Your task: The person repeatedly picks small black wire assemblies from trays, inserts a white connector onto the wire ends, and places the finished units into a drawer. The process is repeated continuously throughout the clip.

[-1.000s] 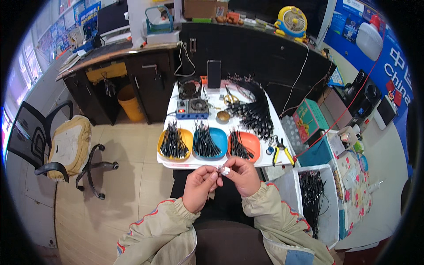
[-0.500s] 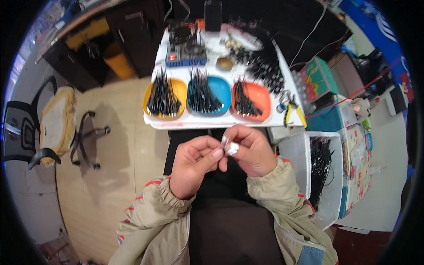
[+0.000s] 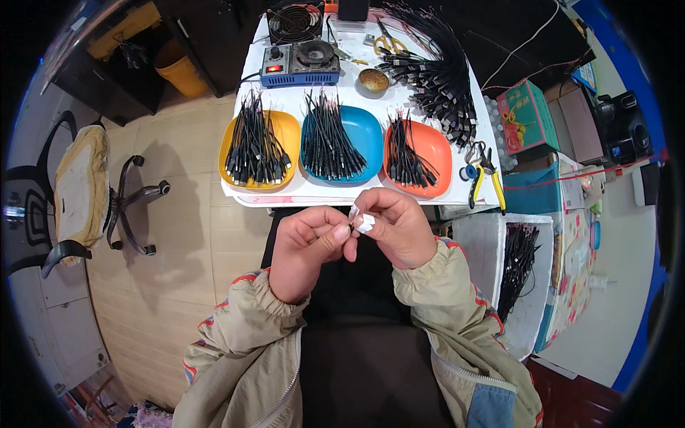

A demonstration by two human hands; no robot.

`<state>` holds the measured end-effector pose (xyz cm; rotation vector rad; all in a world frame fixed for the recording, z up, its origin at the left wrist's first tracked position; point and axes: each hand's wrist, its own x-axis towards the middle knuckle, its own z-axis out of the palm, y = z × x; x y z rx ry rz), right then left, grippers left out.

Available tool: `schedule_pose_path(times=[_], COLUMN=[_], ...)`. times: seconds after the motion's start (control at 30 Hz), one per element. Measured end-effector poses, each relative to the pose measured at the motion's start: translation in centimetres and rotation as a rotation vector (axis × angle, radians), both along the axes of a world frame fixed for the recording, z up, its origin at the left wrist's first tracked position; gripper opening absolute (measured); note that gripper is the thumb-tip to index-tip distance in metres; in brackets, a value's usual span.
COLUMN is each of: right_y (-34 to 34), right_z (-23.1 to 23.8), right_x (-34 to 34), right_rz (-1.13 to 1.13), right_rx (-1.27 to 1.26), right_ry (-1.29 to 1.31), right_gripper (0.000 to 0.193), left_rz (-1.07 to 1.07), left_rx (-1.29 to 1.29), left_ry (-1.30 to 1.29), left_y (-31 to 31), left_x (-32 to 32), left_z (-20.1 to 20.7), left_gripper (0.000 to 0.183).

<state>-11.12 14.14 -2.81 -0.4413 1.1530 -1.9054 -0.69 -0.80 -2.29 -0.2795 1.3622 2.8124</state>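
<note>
Both hands are together just in front of the near edge of the white table (image 3: 410, 107), above the dark-clothed lap. On my feed the left hand (image 3: 307, 246) has its thumb and forefinger pinched on a small dark piece (image 3: 352, 227), which is mostly hidden by the fingertips. The right hand (image 3: 399, 232), white wrapping (image 3: 364, 223) on its thumb, brings its fingers to the same spot; I cannot tell whether they grip the piece or only steady it. Beyond the hands I count three bowls in a row: yellow (image 3: 287, 128), blue (image 3: 365, 128) and orange (image 3: 437, 146), each holding a bundle of short black cables, thinnest in the orange one. Behind them I note a blue unit (image 3: 300, 70) with a dial and a lit red switch, a black fan (image 3: 294, 23) behind that, and a round brownish dish (image 3: 374, 80) to its right. Farther right, a large heap of black cables (image 3: 442, 85) fans across the tabletop, yellow-handled scissors (image 3: 389, 44) near it. At the right front corner lie yellow-handled pliers (image 3: 486, 182), a small blue spool (image 3: 468, 172) just beside them. Below, right of the table, a white box (image 3: 478, 246) holds more black cables.
</note>
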Motion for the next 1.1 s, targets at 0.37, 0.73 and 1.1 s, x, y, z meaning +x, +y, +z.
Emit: schedule_pose_path(times=[0.37,0.73,1.1], right_y=[0.8,1.1,1.4], right_z=[1.7,2.0,-1.3], right_x=[2.1,3.3,1.1], right_rz=[-0.032,0.024,0.168], right_rx=[-0.096,-0.237,-0.221], right_ry=[0.039,-0.259,-0.536], right_gripper=[0.013,0.010,0.035], left_rz=[0.080,0.119,0.120], left_rx=[-0.061,-0.183,-0.613], left_ry=[0.102,0.204,0.173], left_y=[1.6,2.5,1.9], left_x=[1.4,2.1,0.8], left_z=[0.8,0.6,-0.6], left_gripper=[0.012,0.013,0.014])
